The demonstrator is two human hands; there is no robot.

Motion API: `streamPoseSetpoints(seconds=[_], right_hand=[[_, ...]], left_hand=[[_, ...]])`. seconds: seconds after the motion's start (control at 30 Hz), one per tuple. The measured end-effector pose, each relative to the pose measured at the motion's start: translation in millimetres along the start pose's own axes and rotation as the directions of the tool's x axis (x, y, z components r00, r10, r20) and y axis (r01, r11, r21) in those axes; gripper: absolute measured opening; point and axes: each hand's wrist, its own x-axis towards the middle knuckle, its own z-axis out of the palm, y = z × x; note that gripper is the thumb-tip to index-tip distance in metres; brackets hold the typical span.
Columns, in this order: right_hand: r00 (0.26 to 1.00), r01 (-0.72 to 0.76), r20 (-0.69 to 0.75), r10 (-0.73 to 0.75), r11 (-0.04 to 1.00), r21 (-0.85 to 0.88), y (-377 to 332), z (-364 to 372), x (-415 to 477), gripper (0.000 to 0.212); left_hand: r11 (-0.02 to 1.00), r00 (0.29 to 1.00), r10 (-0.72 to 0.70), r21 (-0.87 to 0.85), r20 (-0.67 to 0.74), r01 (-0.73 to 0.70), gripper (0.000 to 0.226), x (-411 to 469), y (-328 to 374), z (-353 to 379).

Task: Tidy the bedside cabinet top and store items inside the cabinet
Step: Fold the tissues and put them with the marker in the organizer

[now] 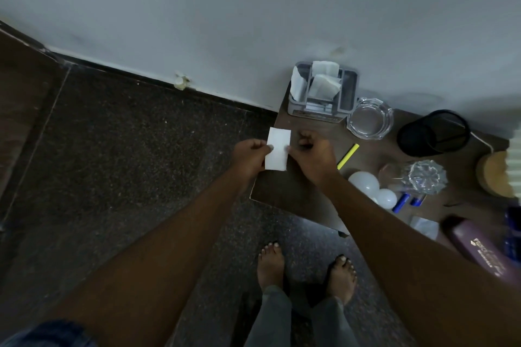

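A white folded paper (277, 148) is pinched between the left hand (249, 157) and the right hand (314, 159), each closed on one side edge, above the left corner of the cabinet top (298, 191). A grey organiser (322, 91), glass ashtray (370, 118) and yellow highlighter (348, 156) are seen lying on that top, behind and right of the hands.

Bare forearms, blue denim sleeve (48, 332), grey trousers (282, 315), bare feet (270, 262).
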Motion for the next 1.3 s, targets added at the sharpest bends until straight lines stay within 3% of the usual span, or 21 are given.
streamPoseSetpoints(seconds=[0.1,0.23,0.37,0.53,0.63,0.73,0.87,0.93,1.1,1.3], right_hand=[[0.997,-0.029,0.076,0.022,0.996,0.086,2,-14,-9,0.051],[0.986,-0.091,0.158,0.049,0.958,0.272,-3,-31,-18,0.031],[0.985,-0.159,0.129,0.113,0.883,0.442,-9,-51,-23,0.021],[0.973,-0.223,0.187,0.133,0.737,0.638,-24,-87,-31,0.036],[0.967,-0.237,0.228,0.114,0.732,0.639,-24,-104,-31,0.038],[0.986,-0.158,0.137,0.093,0.784,0.601,-25,-116,-29,0.037],[0.994,-0.019,-0.086,0.074,0.859,0.512,-31,-127,-21,0.027],[0.979,0.046,-0.196,0.048,0.892,0.45,-35,-133,-17,0.023],[0.944,0.188,-0.324,-0.064,0.91,0.37,-47,-138,-19,0.016],[0.937,0.296,-0.295,-0.188,0.875,0.384,-55,-146,-23,0.022]], left_hand=[[0.998,0.995,-0.004,-0.067,0.099,0.011,0.022,-13,4,3],[0.993,0.987,-0.002,-0.116,0.163,0.021,0.025,-20,13,13],[0.986,0.978,0.042,-0.167,0.205,-0.007,0.026,-29,28,31],[0.966,0.936,0.165,-0.242,0.313,-0.089,0.027,-42,54,50],[0.961,0.904,0.199,-0.258,0.379,-0.103,0.031,-53,69,56],[0.965,0.903,0.231,-0.203,0.363,-0.165,0.029,-58,80,63],[0.919,0.917,0.395,-0.01,0.048,-0.395,0.015,-56,93,73],[0.889,0.89,0.455,-0.045,-0.039,-0.456,0.016,-60,98,79],[0.843,0.846,0.532,-0.117,0.041,-0.525,0.023,-72,105,98],[0.806,0.81,0.585,-0.124,0.027,-0.578,0.03,-72,118,109]])
